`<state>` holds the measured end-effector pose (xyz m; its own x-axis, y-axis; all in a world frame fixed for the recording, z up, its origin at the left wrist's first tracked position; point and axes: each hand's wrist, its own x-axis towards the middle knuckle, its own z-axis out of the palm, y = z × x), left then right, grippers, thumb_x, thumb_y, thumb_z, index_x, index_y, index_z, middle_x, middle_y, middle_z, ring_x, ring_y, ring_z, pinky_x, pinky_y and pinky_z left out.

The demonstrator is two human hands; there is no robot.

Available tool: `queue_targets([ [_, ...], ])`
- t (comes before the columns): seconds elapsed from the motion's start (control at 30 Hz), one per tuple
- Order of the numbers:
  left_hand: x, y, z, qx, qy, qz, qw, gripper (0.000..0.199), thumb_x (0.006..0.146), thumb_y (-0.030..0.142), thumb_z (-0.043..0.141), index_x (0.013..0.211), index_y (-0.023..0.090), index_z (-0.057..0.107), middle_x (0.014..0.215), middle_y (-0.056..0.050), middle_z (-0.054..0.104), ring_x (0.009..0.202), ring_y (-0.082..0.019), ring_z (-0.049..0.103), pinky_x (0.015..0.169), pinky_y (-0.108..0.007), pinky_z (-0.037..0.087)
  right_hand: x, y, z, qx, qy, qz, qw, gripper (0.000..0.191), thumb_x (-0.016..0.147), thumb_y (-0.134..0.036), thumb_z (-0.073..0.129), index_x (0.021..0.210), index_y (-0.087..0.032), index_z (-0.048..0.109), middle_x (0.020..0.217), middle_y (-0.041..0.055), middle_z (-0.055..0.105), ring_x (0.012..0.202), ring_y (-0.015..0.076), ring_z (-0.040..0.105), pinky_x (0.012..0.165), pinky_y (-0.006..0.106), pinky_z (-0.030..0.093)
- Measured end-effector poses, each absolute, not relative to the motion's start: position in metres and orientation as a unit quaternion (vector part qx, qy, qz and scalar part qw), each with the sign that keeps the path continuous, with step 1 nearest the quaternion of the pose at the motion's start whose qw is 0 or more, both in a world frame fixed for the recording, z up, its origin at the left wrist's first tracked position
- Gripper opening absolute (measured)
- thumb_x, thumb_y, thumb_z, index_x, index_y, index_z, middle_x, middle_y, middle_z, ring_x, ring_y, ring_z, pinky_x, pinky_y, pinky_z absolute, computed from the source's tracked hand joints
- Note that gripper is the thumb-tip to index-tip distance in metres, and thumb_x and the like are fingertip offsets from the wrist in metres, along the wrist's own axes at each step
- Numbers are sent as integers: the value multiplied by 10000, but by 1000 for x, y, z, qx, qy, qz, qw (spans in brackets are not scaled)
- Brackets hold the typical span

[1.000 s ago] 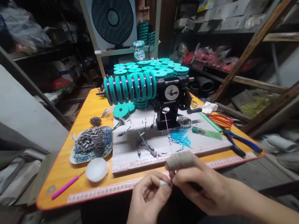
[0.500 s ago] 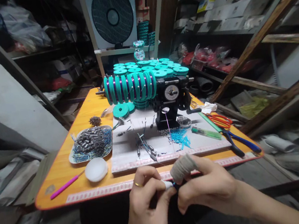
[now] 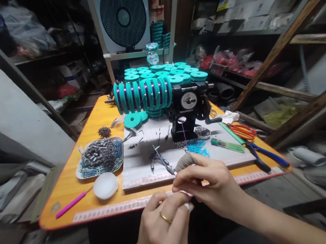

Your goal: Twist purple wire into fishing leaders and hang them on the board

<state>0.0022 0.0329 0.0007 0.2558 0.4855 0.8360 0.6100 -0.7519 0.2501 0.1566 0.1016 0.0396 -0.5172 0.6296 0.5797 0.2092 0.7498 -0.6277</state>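
My left hand [image 3: 166, 228], with a gold ring, is closed in a pinch at the table's front edge, with white wrapping on a fingertip. My right hand [image 3: 210, 186] meets it at the fingertips, its thumb and fingers pinched together and one finger wrapped in grey tape [image 3: 186, 161]. Whatever lies between the fingers is too small or hidden to make out. A thin purple line [image 3: 184, 133] runs down from the black winding machine [image 3: 186, 106] towards my right hand. Dark fishing-rig weights [image 3: 165, 166] lie on the white board [image 3: 138, 161] just beyond.
Teal spools [image 3: 142, 94] fill the machine's shaft; more stand behind it. On the left are a tray of metal weights [image 3: 98, 157], a white lid [image 3: 105, 185] and a pink-handled needle tool [image 3: 73, 203]. Blue-handled pliers [image 3: 266, 156], orange scissors [image 3: 243, 131] and a green tube [image 3: 227, 145] lie right.
My right hand has moved up and slightly left, turning over so its back shows. My left hand has lowered a little and rolled inward; the small blue piece between the fingertips is now hidden.
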Motion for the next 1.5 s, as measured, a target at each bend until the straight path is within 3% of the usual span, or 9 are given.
queue_targets([
  [0.17,17,19,-15,-513,-480,-641,-308,183,853,114,619,687,175,574,804,-18,642,653,-104,608,604,-202,485,166,79,27,-262,-826,163,472,219,857,-59,620,1031,-190,640,955,75,615,826,169,625,674,261,526],
  [0.37,37,14,-20,-237,-428,-691,-531,272,742,341,782,636,145,627,790,3,570,467,-7,393,422,-142,290,164,57,8,-372,-745,418,363,88,831,-195,706,916,-218,713,762,8,661,653,139,621,554,214,495],
  [0.5,41,14,-18,-200,-403,-692,-564,267,711,316,813,627,139,631,780,4,556,465,3,378,425,-144,282,162,56,-2,-368,-715,424,417,78,843,-192,702,765,-189,705,680,2,659,636,129,616,588,205,485],
  [0.7,37,15,-20,-281,-410,-657,-567,301,795,328,736,634,126,582,824,3,536,451,18,398,444,-151,294,183,54,1,-273,-849,174,418,215,914,-64,514,992,-128,703,717,54,593,607,127,552,532,209,449],
  [0.9,40,15,-17,-357,-474,-636,-495,306,814,314,702,594,153,562,847,-2,514,514,-39,445,458,-186,358,196,51,20,-275,-883,51,378,290,966,-113,411,961,-145,699,627,28,564,552,129,516,468,218,386],
  [1.07,41,12,-15,-416,-520,-623,-411,214,801,290,704,626,194,628,868,-32,527,720,-134,523,491,-201,354,199,49,27,-332,-811,284,389,140,904,-140,555,829,-199,657,722,21,572,636,128,550,579,223,457],
  [1.2,41,10,-14,-430,-513,-611,-422,175,810,310,696,671,208,667,872,-32,521,671,-120,482,491,-211,342,197,48,15,-274,-668,542,430,168,920,-308,595,786,-213,634,870,41,630,828,156,614,732,256,515],
  [1.3,41,9,-14,-426,-511,-602,-441,205,817,345,688,680,193,678,887,-35,514,598,-92,446,472,-214,346,196,50,4,-208,-563,674,431,161,906,-371,635,841,-230,680,846,29,657,744,130,630,683,247,526],
  [1.5,43,9,-13,-385,-460,-631,-492,199,853,334,649,726,181,666,905,-17,504,492,-26,425,471,-209,377,193,51,2,-293,-655,502,483,101,880,-137,648,862,-209,717,772,30,690,714,138,667,653,225,558],
])
